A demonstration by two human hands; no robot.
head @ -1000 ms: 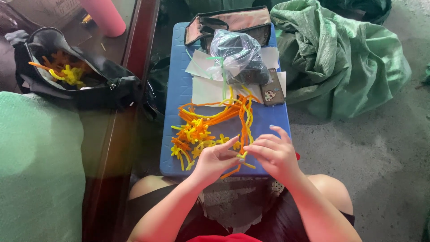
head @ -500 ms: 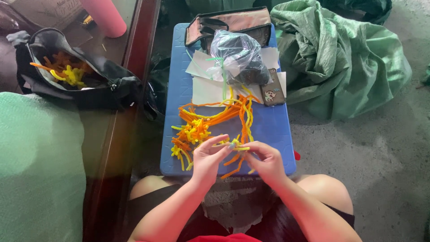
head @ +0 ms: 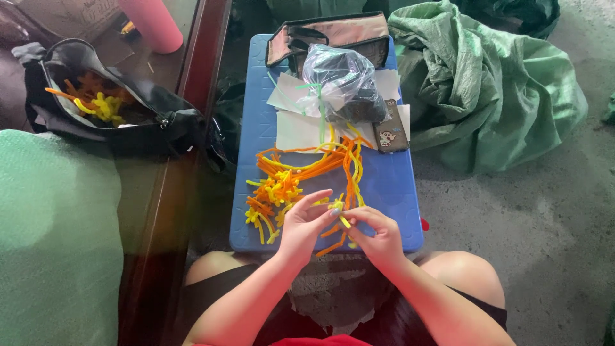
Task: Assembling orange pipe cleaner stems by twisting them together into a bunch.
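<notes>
Both hands (head: 343, 230) drew together pinching a yellow stem (head: 344, 221).

fuzzy pipe cleaners (head: 301, 173) | smooth blue plastic stool (head: 397, 192) | glossy clear bag (head: 343, 83) | rough concrete floor (head: 551, 230)

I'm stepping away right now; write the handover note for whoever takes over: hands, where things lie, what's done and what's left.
Left hand and right hand: together pinch a small yellow pipe cleaner piece over the blue table's near edge.
Pile of orange and yellow pipe cleaners lies mid-table; plastic bag, phone and paper sheets behind it.
Black bag at left holds more pieces.
Done: cannot tell. Left: the table pile is untouched.
</notes>
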